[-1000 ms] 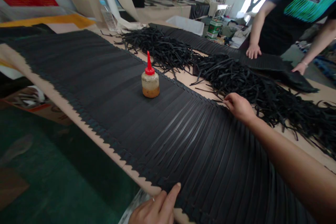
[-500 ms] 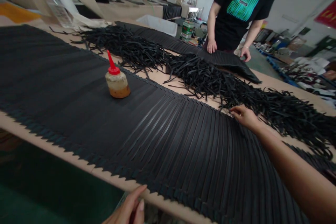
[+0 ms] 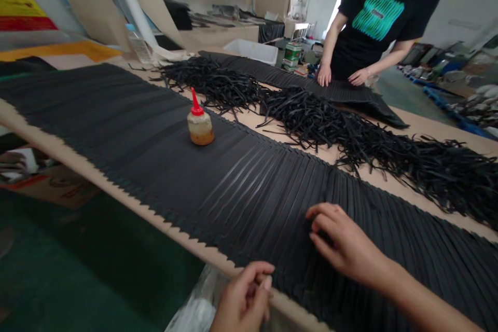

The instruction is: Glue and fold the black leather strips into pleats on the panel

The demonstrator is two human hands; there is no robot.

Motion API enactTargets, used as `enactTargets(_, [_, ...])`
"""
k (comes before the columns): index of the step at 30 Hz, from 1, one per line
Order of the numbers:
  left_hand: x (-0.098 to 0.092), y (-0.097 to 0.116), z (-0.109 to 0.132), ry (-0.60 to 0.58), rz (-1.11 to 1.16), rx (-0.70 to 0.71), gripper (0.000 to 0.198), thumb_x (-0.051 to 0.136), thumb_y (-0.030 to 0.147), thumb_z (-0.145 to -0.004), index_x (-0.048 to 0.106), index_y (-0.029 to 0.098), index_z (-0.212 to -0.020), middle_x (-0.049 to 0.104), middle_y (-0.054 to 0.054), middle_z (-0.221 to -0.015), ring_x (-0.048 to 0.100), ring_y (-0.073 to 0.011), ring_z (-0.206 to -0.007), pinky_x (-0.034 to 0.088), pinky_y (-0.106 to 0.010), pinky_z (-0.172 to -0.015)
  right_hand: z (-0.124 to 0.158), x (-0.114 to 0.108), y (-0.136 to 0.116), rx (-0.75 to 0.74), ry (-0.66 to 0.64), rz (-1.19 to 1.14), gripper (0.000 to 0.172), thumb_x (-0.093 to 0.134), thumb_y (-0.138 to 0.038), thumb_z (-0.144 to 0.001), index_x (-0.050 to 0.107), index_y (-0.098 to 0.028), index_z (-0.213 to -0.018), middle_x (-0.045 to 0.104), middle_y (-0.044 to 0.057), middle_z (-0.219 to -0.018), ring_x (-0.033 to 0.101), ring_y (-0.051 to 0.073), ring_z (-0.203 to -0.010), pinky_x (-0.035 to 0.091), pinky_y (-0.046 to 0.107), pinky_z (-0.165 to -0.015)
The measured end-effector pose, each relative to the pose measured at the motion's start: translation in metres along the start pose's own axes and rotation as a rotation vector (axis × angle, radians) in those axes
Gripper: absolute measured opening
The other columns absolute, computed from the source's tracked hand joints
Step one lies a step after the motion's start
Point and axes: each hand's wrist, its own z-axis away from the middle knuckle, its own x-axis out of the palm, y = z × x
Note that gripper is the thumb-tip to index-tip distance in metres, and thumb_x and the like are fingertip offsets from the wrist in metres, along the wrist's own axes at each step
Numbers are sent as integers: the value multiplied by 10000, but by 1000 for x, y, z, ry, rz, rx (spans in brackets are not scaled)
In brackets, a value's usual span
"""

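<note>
A long black sheet (image 3: 155,129) with a toothed edge lies on the table, and narrow black strips run crosswise over its right part. My left hand (image 3: 245,295) is at the sheet's near edge, with thumb and index tips close together; anything between them is too small to make out. Over the strips, my right hand (image 3: 342,238) has bent fingers, with a gap between thumb and index and nothing visible in it. A glue bottle (image 3: 201,127) with a red nozzle stands upright on the sheet, part filled with amber liquid.
Behind the sheet lies a long heap of loose black strips (image 3: 307,119). Across the table a person in a black T-shirt (image 3: 377,15) has both hands on another black stripped piece (image 3: 280,70). A white bin (image 3: 249,52) and green cans (image 3: 292,52) stand farther back.
My right hand has come from the sheet's far edge towards me, over the strips. My left hand has moved right along the near edge, and its fingers have drawn together. The view has shifted.
</note>
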Motion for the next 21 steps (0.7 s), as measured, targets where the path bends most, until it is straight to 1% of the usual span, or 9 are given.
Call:
enactTargets(2, [12,14,-6,-87,194,-103,544,564,625,-915,648,143,-1151,716,-103,-934,676,-186,-730,474,-224,-520,8,19,-41,-66,-25,-77,60,508,-155,-940,556,-192,-936,607,96,-1159,569,211,-1063,477,400,-940])
enactTargets(3, [16,20,-9,-118,267,-122,541,574,614,-914,652,131,-1145,716,-109,-943,675,-193,-767,492,-234,-554,10,29,-55,-89,-27,-110,65,509,-157,-943,565,-189,-957,611,97,-1145,576,209,-1037,494,390,-914])
enactTargets(6, [16,29,-11,-149,418,-149,456,608,540,-921,678,112,-1062,721,-99,-904,659,-177,-762,528,-259,-638,9,50,-76,-117,-33,-185,124,492,-160,-952,591,-176,-1024,622,108,-1119,591,217,-994,525,383,-860])
enactTargets(10, [3,27,-6,-154,476,-185,380,667,454,-888,690,102,-1029,734,-102,-916,693,-182,-797,546,-256,-689,1,56,-81,-62,-119,-388,200,450,-100,-941,601,-198,-1030,616,86,-1144,602,190,-1030,514,349,-896])
enactTargets(13, [-5,26,-3,-113,485,-155,372,656,415,-887,680,96,-1077,742,-123,-975,715,-203,-852,565,-269,-713,-6,53,-83,61,-168,-573,131,489,-156,-950,573,-213,-1032,632,59,-1084,621,157,-960,506,293,-828])
enactTargets(14, [-7,26,-3,-82,478,-136,373,645,402,-892,671,95,-1101,742,-129,-990,719,-207,-855,574,-281,-717,-9,52,-83,125,-180,-588,101,511,-196,-955,559,-213,-1041,646,50,-1036,628,155,-914,501,290,-795])
enactTargets(17, [-12,26,-2,19,448,-76,351,598,350,-918,625,99,-1161,742,-117,-954,727,-202,-820,589,-308,-727,-20,50,-84,284,-264,-534,121,562,-289,-952,566,-207,-1041,680,26,-903,638,162,-799,474,293,-717])
enactTargets(19, [-15,24,-1,58,426,-57,310,570,318,-937,595,110,-1166,738,-95,-903,731,-191,-786,586,-305,-723,-30,51,-83,287,-311,-486,110,558,-292,-954,614,-211,-1001,696,25,-894,648,167,-805,462,294,-722])
enactTargets(21, [-19,21,-1,88,406,-60,262,549,304,-952,581,121,-1136,735,-89,-888,735,-186,-772,572,-283,-695,-42,54,-81,231,-330,-449,116,555,-274,-951,655,-218,-935,696,17,-876,644,162,-806,450,286,-724])
